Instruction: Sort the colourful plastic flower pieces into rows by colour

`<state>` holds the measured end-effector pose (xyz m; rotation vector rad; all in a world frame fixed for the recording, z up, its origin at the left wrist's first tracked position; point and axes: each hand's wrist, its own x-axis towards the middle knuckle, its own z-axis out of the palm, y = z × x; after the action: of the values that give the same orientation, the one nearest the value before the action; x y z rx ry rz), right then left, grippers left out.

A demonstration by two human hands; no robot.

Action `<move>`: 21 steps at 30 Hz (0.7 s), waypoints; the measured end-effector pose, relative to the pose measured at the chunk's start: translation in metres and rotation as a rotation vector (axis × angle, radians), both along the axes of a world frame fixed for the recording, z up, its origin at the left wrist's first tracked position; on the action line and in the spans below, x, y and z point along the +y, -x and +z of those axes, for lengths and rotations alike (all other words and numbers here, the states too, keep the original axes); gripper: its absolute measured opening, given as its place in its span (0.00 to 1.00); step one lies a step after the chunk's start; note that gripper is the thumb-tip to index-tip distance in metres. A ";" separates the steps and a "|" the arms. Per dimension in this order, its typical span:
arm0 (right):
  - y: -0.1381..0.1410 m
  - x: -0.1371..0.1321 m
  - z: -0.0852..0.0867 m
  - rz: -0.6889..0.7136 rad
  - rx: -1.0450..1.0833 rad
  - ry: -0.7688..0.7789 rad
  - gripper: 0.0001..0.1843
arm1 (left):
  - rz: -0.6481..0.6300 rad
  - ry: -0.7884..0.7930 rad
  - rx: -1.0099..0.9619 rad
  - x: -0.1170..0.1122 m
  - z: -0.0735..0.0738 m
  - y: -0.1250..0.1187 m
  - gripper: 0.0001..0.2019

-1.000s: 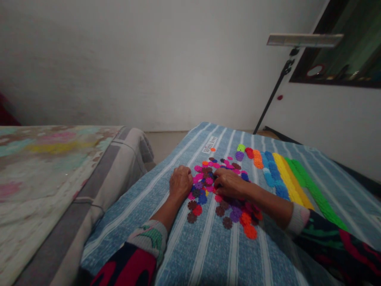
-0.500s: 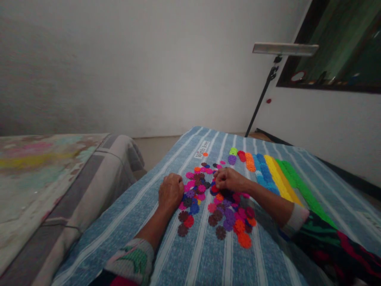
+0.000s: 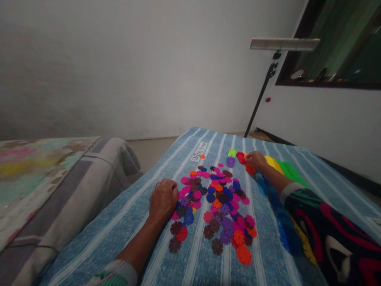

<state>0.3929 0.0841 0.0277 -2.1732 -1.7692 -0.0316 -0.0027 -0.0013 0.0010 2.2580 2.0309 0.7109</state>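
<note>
My left hand [image 3: 163, 200] rests on the striped cloth, fingers curled into a loose fist whose inside is hidden. It lies against the left edge of a loose pile of notched plastic discs [image 3: 226, 227] in pink, purple, brown, blue, red and orange. Farther off to the right, my right hand [image 3: 256, 159] is pinched closed over the rows of sorted discs. Its fingertips are at the short red row [image 3: 240, 156] and beside the orange discs [image 3: 250, 169], apparently with a red disc between them. A purple stack [image 3: 230, 161] and lime-green discs [image 3: 232, 152] lie just left.
Blue, yellow and green disc rows [image 3: 290, 171] extend under and past my right forearm. A blue striped cloth [image 3: 166, 167] covers the table. One orange disc [image 3: 202, 157] lies by the "With love" print. A lamp stand [image 3: 262, 97] rises behind; a covered bed [image 3: 98, 178] stands left.
My right hand has moved from the loose pile to the right and away from me, over the sorted rows. The red disc under its fingers has left the pile. My left hand stays beside the pile.
</note>
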 end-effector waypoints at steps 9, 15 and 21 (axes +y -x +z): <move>0.006 0.013 -0.009 -0.001 -0.031 0.061 0.12 | 0.002 0.006 0.002 0.001 0.000 0.001 0.09; 0.009 0.006 -0.006 -0.032 -0.086 0.053 0.13 | -0.006 0.005 0.003 0.001 -0.002 0.001 0.09; 0.035 -0.014 0.006 0.121 -0.125 0.016 0.14 | 0.006 0.014 0.001 -0.001 0.000 -0.002 0.09</move>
<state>0.3575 0.0699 0.0336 -2.1119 -1.9729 -0.1268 -0.0009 -0.0025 0.0010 2.2461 2.0378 0.6939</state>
